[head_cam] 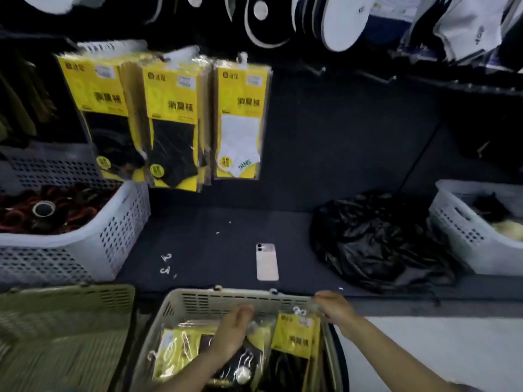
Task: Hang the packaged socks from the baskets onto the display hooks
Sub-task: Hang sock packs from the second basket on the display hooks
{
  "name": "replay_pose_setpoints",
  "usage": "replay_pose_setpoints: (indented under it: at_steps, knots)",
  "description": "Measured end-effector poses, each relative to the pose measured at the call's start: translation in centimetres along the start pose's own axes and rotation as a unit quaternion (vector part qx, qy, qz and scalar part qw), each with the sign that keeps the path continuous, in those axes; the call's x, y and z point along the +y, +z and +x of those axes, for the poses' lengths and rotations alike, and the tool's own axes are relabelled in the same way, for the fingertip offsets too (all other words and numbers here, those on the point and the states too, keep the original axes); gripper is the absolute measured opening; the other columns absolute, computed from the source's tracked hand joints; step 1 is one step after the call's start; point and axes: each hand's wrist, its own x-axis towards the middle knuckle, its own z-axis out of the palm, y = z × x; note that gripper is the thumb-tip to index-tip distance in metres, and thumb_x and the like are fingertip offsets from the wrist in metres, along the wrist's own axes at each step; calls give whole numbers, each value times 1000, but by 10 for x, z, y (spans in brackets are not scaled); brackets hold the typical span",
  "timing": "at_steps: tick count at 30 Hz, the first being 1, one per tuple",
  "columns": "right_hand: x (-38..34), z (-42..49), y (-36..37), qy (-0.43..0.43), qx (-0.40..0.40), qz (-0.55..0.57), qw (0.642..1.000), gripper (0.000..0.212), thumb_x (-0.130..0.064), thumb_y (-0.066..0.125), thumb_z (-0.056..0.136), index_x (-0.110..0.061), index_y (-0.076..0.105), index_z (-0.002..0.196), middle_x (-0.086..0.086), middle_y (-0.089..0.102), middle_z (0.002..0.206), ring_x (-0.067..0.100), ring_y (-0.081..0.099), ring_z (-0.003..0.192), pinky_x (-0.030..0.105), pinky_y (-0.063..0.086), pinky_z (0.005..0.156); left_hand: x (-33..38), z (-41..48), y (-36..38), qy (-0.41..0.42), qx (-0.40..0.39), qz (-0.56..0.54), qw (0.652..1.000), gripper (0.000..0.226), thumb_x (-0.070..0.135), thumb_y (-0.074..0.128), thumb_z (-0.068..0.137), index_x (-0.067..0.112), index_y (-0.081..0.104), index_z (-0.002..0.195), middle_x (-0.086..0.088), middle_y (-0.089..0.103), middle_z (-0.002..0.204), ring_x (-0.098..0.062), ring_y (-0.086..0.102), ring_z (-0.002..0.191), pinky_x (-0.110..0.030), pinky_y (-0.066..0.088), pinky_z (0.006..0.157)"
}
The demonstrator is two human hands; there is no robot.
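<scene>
A beige basket (226, 299) at the bottom centre holds several yellow sock packs (175, 355). My left hand (233, 329) reaches into it, fingers laid over the packs; whether it grips one is unclear. My right hand (335, 306) holds the top edge of an upright stack of yellow packs (295, 335) at the basket's right side. On the dark wall above, three bunches of yellow sock packs hang from hooks: black socks (104, 114), black socks (174, 123) and white socks (240, 120).
A phone (267, 262) and loose white plastic hooks (165, 263) lie on the dark shelf. A white basket (119, 236) of red and black items stands left, a black plastic bag (376, 239) and another white basket (464, 236) right. An olive basket (65, 329) sits lower left.
</scene>
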Motion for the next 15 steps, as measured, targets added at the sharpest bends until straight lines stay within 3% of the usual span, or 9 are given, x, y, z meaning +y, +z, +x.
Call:
replay_pose_setpoints:
  at_steps: [2, 4, 5, 7, 10, 13, 15]
  knots:
    - [32, -2, 1, 35, 0, -14, 999, 17, -19, 63, 91, -2, 62, 93, 14, 58, 95, 27, 57, 88, 29, 40, 83, -14, -12, 17, -27, -41, 7, 999, 25, 21, 44, 100, 9, 60, 114, 1, 60, 107, -15, 55, 112, -10, 29, 75]
    - [54, -2, 8, 80, -20, -10, 997, 11, -18, 63, 90, -11, 54, 87, 7, 52, 87, 20, 50, 79, 27, 35, 76, -21, -21, 27, -50, -86, 23, 995, 29, 26, 43, 100, 12, 56, 122, 5, 55, 116, -6, 48, 114, -5, 24, 77]
    - [61, -3, 14, 92, -39, -1, 995, 10, -16, 62, 90, -12, 54, 96, 7, 55, 94, 20, 51, 85, 28, 38, 73, -24, -23, 29, -61, -97, 25, 993, 31, 26, 42, 100, 12, 54, 125, 5, 54, 119, -6, 47, 117, -5, 24, 78]
    - [71, 2, 25, 89, -46, 22, 995, 36, -16, 66, 87, -11, 49, 119, 9, 57, 116, 22, 54, 103, 31, 45, 75, -27, -24, 31, -80, -91, 11, 993, 32, 24, 43, 101, 8, 54, 126, -2, 57, 122, -13, 50, 118, -8, 30, 80]
    - [72, 3, 31, 98, 5, 75, 992, 63, -18, 75, 80, -5, 36, 128, 11, 53, 122, 24, 53, 108, 36, 47, 90, -30, -31, 28, -116, -73, -23, 990, 33, 22, 42, 101, 7, 55, 126, -4, 58, 111, -12, 51, 100, -1, 37, 64]
    - [69, 4, 32, 112, -26, 80, 990, 65, -26, 77, 78, -5, 47, 131, 11, 54, 132, 26, 51, 120, 37, 42, 103, -36, -39, 25, -100, -109, 1, 989, 39, 32, 39, 101, 14, 48, 135, 1, 51, 128, -9, 45, 115, -11, 31, 87]
    - [68, 1, 37, 102, -65, 45, 992, 65, -31, 76, 80, -10, 48, 134, 8, 49, 140, 26, 45, 130, 35, 35, 108, -38, -43, 24, -93, -121, 1, 988, 41, 34, 39, 101, 15, 46, 136, 2, 49, 134, -8, 43, 120, -13, 28, 92]
